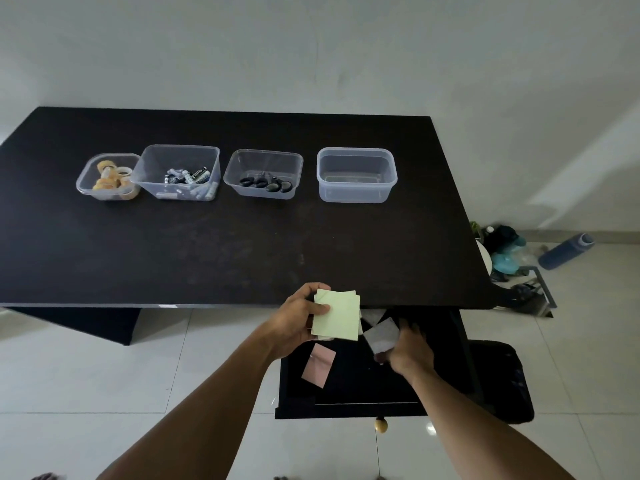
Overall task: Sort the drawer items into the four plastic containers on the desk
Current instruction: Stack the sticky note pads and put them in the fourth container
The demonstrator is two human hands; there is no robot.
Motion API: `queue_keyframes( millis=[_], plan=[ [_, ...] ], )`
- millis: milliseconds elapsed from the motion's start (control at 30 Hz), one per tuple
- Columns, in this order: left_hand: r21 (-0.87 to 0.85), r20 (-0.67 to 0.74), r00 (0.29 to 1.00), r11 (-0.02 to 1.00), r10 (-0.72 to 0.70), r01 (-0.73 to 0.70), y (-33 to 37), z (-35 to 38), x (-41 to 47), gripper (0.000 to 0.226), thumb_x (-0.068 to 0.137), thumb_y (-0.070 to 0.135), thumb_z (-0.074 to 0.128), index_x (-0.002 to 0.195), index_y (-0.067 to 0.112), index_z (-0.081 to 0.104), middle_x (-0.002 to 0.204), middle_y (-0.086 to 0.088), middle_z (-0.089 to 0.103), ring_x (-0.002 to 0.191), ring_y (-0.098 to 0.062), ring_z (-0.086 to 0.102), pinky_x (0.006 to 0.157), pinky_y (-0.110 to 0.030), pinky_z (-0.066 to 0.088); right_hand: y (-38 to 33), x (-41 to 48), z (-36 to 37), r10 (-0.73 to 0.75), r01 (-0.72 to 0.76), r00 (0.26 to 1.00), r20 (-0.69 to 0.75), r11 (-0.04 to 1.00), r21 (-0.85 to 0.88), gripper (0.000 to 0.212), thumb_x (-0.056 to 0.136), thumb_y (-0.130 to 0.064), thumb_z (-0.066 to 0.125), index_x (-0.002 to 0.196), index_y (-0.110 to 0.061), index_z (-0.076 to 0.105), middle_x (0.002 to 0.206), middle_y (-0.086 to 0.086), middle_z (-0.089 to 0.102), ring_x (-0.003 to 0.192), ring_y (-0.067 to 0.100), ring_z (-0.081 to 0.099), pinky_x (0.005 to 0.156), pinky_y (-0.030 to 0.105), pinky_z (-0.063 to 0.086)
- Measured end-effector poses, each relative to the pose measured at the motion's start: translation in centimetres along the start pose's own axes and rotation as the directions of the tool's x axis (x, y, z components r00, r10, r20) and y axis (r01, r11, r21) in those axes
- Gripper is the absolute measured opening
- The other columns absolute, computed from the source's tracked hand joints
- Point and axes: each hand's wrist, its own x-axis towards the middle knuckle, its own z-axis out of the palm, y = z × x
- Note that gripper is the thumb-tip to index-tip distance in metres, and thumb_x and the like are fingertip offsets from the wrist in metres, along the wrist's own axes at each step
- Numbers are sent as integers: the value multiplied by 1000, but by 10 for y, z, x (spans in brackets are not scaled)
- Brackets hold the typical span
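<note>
Sticky notes (337, 317), a pale green stack, sit gripped in the left hand (298, 322) above the open drawer (363, 382). The right hand (403, 348) pinches a grey pad (381, 336) inside it. Likely next: carry them to the empty container (356, 174) on the bench (207, 244).

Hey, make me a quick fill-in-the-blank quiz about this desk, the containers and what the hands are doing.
1. The left hand holds a stack of pale ____ paper squares.
2. The tape rolls sit in the container farthest ____.
3. The container farthest right is ____.
4. The right hand reaches into the open ____ below the desk, touching a grey paper.

Missing words: green; left; empty; drawer
</note>
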Motion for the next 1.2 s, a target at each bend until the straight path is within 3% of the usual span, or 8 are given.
queue_keyframes(
  millis=[233, 433, 533, 633, 800, 933, 1100, 1200],
  plan=[
    [-33, -20, 1000, 999, -12, 11, 2, 1, -5, 33, 93, -2, 44, 107, 20, 62, 111, -13, 60, 100, -33, 58, 74, -47, 55, 9, -11, -27, -62, 37, 994, 94, 967, 253, 18, 81, -14, 78, 92, -25, 68, 89, 0, 69, 80, 14, 65, 78, 36, 59],
    [-14, -15, 1000, 1000, -12, 12, 4, 5, -18, 33, 93, -5, 45, 113, 18, 60, 116, -15, 59, 102, -35, 59, 81, -50, 56, 25, -34, -60, -441, 443, 896, -54, 896, 33, 32, 72, -5, 82, 76, -36, 74, 89, -21, 56, 86, 1, 53, 81, 22, 46],
    [4, -15, 1000, 1000, -8, 8, 4, 7, -25, 33, 95, -6, 45, 113, 17, 59, 115, -14, 58, 101, -33, 59, 76, -46, 57, 32, -44, -78, -557, 570, 814, -167, 820, 47, 40, 70, 4, 82, 70, -35, 75, 109, -27, 52, 93, 0, 53, 78, 18, 48],
    [15, -22, 1000, 1000, -3, 3, 3, 9, -30, 33, 95, -6, 44, 113, 18, 59, 115, -13, 57, 101, -32, 58, 72, -44, 56, 29, -59, -97, -457, 468, 881, -123, 805, 366, 48, 78, 17, 72, 67, -29, 77, 119, -12, 62, 103, 2, 62, 77, 11, 52],
    [23, -33, 999, 1000, -5, 6, 1, 11, -34, 32, 96, -6, 44, 112, 18, 59, 117, -13, 57, 101, -32, 58, 65, -40, 56, 11, -83, -129, -405, 269, 914, -16, 576, 772, 34, 84, 19, 64, 73, -10, 76, 77, -2, 75, 75, 17, 72, 53, 33, 59],
    [39, -7, 1000, 999, -11, 11, 0, 18, -35, 32, 96, -5, 44, 112, 18, 60, 117, -14, 57, 100, -32, 59, 64, -38, 57, -19, -89, -130, -505, 343, 860, -76, 460, 819, 40, 79, 22, 66, 66, -14, 76, 112, -1, 74, 95, 12, 71, 62, 26, 56],
    [-27, 37, 999, 1000, -7, 8, -3, 23, -36, 26, 97, 2, 42, 112, 15, 59, 116, -18, 58, 102, -35, 57, 63, -40, 57, -47, -79, -108, -541, 399, 835, -103, 465, 790, 28, 77, 22, 68, 73, -4, 75, 121, 2, 69, 113, 17, 66, 82, 30, 60],
    [-85, 58, 998, 996, -14, 19, -6, 20, -36, 22, 101, 21, 44, 112, 12, 62, 121, -22, 62, 108, -39, 61, 73, -45, 56, -51, -74, -100, -535, 429, 837, -120, 503, 750, 41, 78, 22, 67, 71, -17, 76, 122, -4, 68, 118, 16, 63, 93, 32, 56]
  ],
)
